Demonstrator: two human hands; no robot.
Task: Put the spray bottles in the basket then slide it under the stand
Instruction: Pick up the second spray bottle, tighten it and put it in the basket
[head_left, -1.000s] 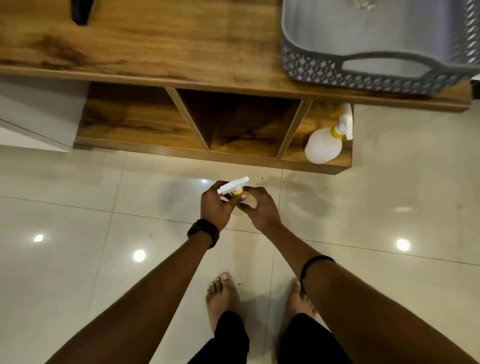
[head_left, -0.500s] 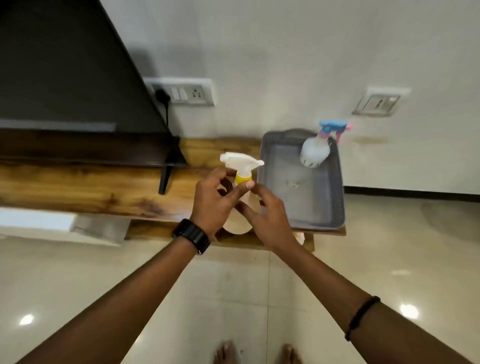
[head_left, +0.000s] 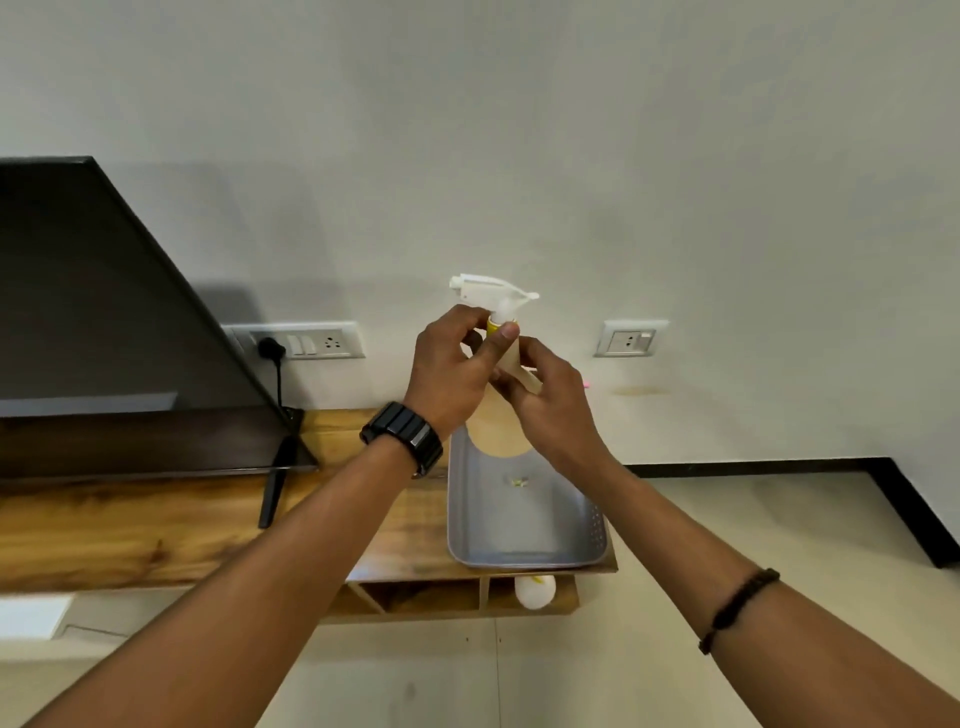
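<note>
I hold a spray bottle (head_left: 503, 426) with a white trigger head and yellow collar upright in front of me, above the far end of the grey basket (head_left: 524, 551). My left hand (head_left: 452, 376) pinches the bottle's neck at the collar, and my right hand (head_left: 550, 400) grips its shoulder just below. The basket sits on top of the wooden stand (head_left: 156, 530) at its right end. A second white spray bottle (head_left: 535, 592) stands in the stand's lower right cubby. The blue-topped bottle in the basket is hidden behind my hands.
A dark TV screen (head_left: 104, 322) on a leg stands on the stand's left part, with a plugged-in socket strip (head_left: 301, 340) on the wall behind. Another wall socket (head_left: 629, 339) is to the right. Glossy tiled floor (head_left: 675, 649) lies below.
My view has tilted up from the floor to the wall. Both hands have lifted the bottle from low near the cubbies to above the basket.
</note>
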